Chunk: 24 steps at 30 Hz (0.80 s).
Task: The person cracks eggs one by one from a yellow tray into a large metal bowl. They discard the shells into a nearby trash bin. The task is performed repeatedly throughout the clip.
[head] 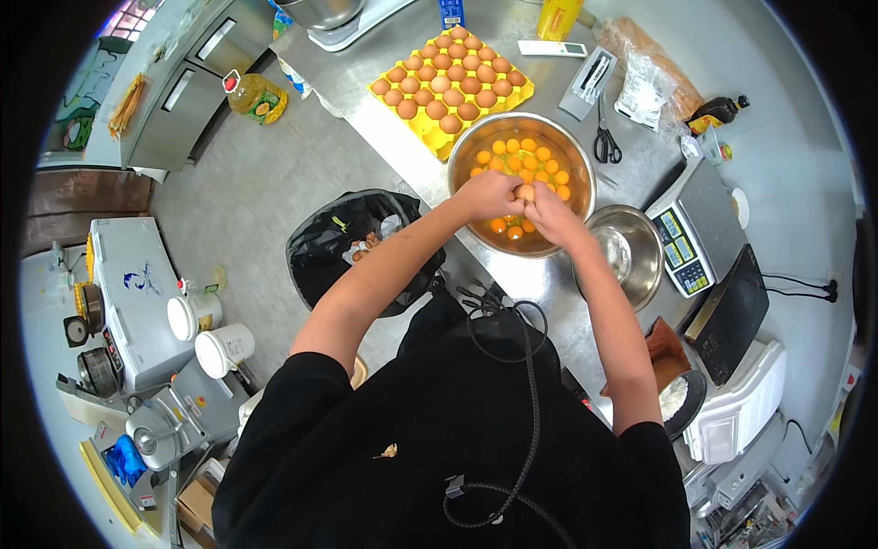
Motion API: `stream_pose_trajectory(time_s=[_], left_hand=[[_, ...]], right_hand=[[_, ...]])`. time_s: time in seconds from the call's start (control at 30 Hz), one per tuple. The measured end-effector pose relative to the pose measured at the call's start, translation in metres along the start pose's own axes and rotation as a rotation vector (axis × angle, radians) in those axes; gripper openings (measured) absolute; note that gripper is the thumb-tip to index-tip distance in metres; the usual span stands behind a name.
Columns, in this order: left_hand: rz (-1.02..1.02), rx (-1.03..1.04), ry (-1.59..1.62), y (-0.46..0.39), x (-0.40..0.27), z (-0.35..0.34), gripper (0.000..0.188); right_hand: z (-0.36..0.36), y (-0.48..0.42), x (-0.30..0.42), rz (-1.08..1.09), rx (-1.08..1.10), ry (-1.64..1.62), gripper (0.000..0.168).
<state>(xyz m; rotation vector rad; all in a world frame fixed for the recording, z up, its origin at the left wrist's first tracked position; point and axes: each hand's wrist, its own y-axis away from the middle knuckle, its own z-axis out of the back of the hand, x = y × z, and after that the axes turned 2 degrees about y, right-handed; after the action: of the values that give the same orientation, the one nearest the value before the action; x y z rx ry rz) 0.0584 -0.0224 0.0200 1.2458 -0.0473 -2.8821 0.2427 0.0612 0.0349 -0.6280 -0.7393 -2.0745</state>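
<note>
Both my hands hold one brown egg [525, 193] between their fingers, over a large stainless steel bowl [588, 180]. My left hand [492, 195] grips it from the left and my right hand [553, 212] from the right. Whether the shell is cracked I cannot tell. Many raw egg yolks [514, 163] lie in the bowl beneath, in clear egg white. Just beyond the bowl, a yellow egg tray [426, 134] carries rows of brown eggs [440, 84], with bare pockets at its near corner. A smaller steel bowl [645, 233] stands at the right, partly behind my right forearm.
Below the table's left edge stands a bin with a black liner [319, 237], eggshells inside. Black-handled scissors [608, 147], a digital scale [713, 213] and a dark bottle [717, 113] are on the right. An oil jug [257, 98] is on the floor.
</note>
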Motion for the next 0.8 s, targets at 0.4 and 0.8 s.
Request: stream_pose_trajectory(time_s=[0.4, 0.8], left_hand=[[0.078, -0.087, 0.067, 0.004, 0.016, -0.008, 0.038], [-0.017, -0.046, -0.13, 0.01, 0.03, 0.0, 0.035]], right_hand=[[-0.02, -0.019, -0.026, 0.103, 0.001, -0.024, 0.045], [-0.019, -0.017, -0.033, 0.268, -0.06, 0.176, 0.045]])
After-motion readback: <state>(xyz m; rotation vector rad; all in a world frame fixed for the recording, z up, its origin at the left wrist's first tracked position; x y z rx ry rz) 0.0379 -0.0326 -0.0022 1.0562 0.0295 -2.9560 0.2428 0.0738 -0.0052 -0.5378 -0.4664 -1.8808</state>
